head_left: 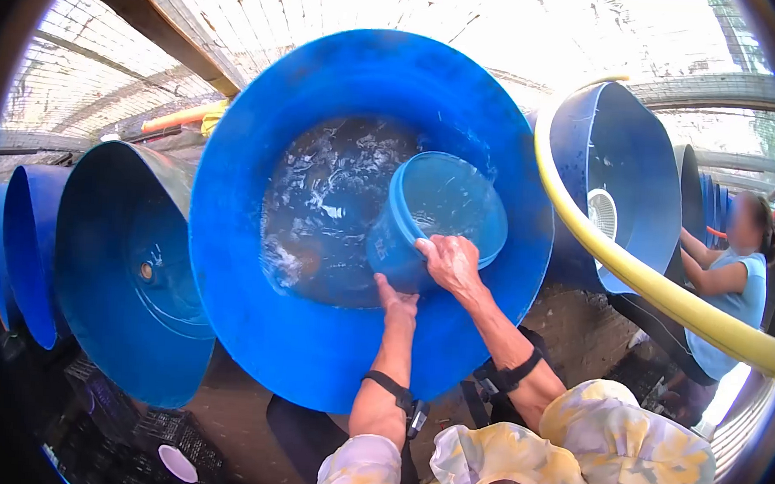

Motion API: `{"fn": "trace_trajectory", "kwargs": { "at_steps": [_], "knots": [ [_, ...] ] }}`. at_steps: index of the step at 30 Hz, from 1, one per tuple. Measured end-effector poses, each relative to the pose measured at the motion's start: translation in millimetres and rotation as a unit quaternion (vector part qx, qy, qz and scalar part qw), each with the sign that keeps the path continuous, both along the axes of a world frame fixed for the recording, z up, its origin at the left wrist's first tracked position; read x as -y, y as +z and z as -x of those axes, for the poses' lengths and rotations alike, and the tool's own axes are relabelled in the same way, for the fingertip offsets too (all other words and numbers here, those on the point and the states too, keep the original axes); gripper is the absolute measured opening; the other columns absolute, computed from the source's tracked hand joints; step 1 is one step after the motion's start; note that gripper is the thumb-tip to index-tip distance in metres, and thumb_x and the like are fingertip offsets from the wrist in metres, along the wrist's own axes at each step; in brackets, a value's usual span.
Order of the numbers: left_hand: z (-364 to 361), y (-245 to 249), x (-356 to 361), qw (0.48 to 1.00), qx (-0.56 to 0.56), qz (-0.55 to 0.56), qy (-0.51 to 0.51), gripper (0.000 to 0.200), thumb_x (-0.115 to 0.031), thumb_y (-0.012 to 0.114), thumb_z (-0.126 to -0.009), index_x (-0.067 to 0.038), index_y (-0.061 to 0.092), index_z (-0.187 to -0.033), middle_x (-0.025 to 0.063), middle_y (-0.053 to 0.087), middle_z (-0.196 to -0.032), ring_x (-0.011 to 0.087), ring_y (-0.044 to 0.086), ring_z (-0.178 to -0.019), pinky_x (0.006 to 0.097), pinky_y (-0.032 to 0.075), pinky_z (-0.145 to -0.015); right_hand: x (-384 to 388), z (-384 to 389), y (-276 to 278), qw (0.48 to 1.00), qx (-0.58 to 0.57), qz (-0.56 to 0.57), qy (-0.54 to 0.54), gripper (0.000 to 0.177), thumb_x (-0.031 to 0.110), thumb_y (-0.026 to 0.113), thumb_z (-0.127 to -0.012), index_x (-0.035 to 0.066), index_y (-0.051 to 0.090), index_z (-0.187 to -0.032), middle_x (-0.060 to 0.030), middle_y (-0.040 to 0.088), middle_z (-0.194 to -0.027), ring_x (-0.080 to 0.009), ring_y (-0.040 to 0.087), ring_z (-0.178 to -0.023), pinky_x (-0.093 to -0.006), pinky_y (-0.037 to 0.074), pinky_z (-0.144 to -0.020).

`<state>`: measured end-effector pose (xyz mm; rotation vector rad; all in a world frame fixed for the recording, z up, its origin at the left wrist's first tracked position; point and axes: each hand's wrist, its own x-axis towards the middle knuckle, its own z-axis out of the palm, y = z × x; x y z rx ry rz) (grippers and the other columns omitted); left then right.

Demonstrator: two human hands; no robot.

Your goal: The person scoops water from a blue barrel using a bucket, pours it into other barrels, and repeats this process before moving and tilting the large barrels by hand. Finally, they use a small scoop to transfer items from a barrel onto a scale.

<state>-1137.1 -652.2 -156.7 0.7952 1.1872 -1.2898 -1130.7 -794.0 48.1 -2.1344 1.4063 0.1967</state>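
Note:
A large round blue tub [243,147] stands in front of me with murky, rippling water [329,186] in it. A smaller blue bucket [389,246] tilts inside, partly in the water, and cloudy water shows in its mouth. My right hand [453,261] is closed over the bucket's near rim. Lower down, my left hand [397,299] holds the bucket's underside, its fingers partly hidden by the bucket and water. Black straps circle both of my wrists.
More blue tubs [129,316] stand on the left. At right, a yellow hose [631,285] arches past another tub [649,186] with a white slotted basket [602,214]. Beyond it, a person [736,278] reaches toward the tubs. Black crates [176,437] lie low at left.

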Motion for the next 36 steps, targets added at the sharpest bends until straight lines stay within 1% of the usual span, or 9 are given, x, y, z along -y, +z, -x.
{"fn": "trace_trajectory", "kwargs": {
  "at_steps": [2,4,15,18,20,22,26,33,36],
  "knots": [
    [3,25,5,0.998,0.010,0.063,-0.020,0.074,-0.063,0.013,-0.087,-0.011,0.038,-0.133,0.0113,0.039,-0.136,0.0318,0.037,-0.124,0.0499,0.031,-0.100,0,1,34,0.998,0.005,0.050,0.034,0.036,0.034,0.049,-0.083,0.006,0.064,-0.066,-0.0158,0.059,-0.060,-0.0353,0.058,-0.059,-0.0455,0.043,-0.055],
    [-10,80,12,0.997,-0.021,0.079,0.004,0.077,-0.070,0.031,-0.081,-0.012,0.039,-0.132,0.0094,0.039,-0.137,0.0296,0.031,-0.129,0.0513,0.007,-0.107,-1,-10,78,0.998,0.038,0.048,0.030,0.034,0.033,0.053,-0.082,0.006,0.063,-0.063,-0.0155,0.057,-0.055,-0.0349,0.057,-0.054,-0.0451,0.043,-0.052],
    [-157,350,-1,0.992,0.091,0.067,0.055,0.068,-0.056,0.043,-0.086,-0.005,0.031,-0.130,0.0191,0.031,-0.137,0.0361,0.032,-0.127,0.0585,0.029,-0.100,8,-146,289,0.940,0.256,0.159,0.158,0.033,0.030,0.061,-0.076,0.006,0.059,-0.054,-0.0161,0.054,-0.051,-0.0319,0.056,-0.049,-0.0409,0.043,-0.047],
    [-221,411,-12,0.968,0.249,-0.027,0.022,0.060,-0.052,0.046,-0.085,-0.005,0.045,-0.123,0.0164,0.052,-0.118,0.0306,0.053,-0.107,0.0488,0.042,-0.088,37,-187,307,0.933,0.351,0.042,0.064,0.033,0.032,0.060,-0.076,0.004,0.061,-0.058,-0.0144,0.058,-0.055,-0.0262,0.059,-0.052,-0.0383,0.046,-0.053],
    [-261,454,-13,0.885,0.456,-0.083,-0.035,0.054,-0.048,0.046,-0.087,-0.004,0.049,-0.118,0.0147,0.059,-0.107,0.0268,0.058,-0.097,0.0415,0.044,-0.083,64,-214,284,0.912,0.406,-0.048,-0.012,0.032,0.028,0.064,-0.077,0.003,0.061,-0.057,-0.0053,0.055,-0.049,-0.0079,0.049,-0.048,-0.0285,0.042,-0.046],
    [-304,464,-16,0.837,0.538,-0.100,-0.025,0.049,-0.044,0.047,-0.088,-0.003,0.051,-0.115,0.0127,0.061,-0.101,0.0240,0.059,-0.093,0.0377,0.045,-0.080,68,-242,271,0.779,0.550,-0.250,-0.165,0.024,0.019,0.063,-0.081,0.003,0.065,-0.062,0.0013,0.059,-0.057,-0.0074,0.051,-0.050,-0.0237,0.041,-0.045],
    [-370,462,-4,0.644,0.752,-0.123,-0.065,0.039,-0.031,0.053,-0.089,0.004,0.060,-0.104,0.0098,0.063,-0.093,0.0186,0.058,-0.087,0.0292,0.043,-0.077,71,-295,179,0.619,0.668,-0.288,-0.297,0.017,0.015,0.062,-0.084,0.000,0.065,-0.091,-0.0036,0.064,-0.080,-0.0097,0.057,-0.066,-0.0243,0.048,-0.056],
    [-390,450,-13,0.444,0.864,-0.131,-0.196,0.033,-0.016,0.060,-0.085,0.004,0.059,-0.111,0.0151,0.056,-0.095,0.0245,0.056,-0.088,0.0329,0.043,-0.082,47,-331,87,0.499,0.688,-0.364,-0.382,0.020,0.024,0.061,-0.085,0.005,0.063,-0.092,-0.0050,0.064,-0.086,-0.0153,0.060,-0.074,-0.0322,0.050,-0.069],
    [-380,462,-5,0.294,0.910,-0.166,-0.240,0.032,-0.007,0.064,-0.079,0.002,0.060,-0.110,0.0130,0.055,-0.097,0.0239,0.054,-0.091,0.0334,0.043,-0.083,36,-333,89,0.471,0.689,-0.318,-0.450,0.019,0.022,0.059,-0.084,0.006,0.061,-0.095,-0.0034,0.063,-0.087,-0.0154,0.058,-0.081,-0.0343,0.048,-0.072]
  ]
}}
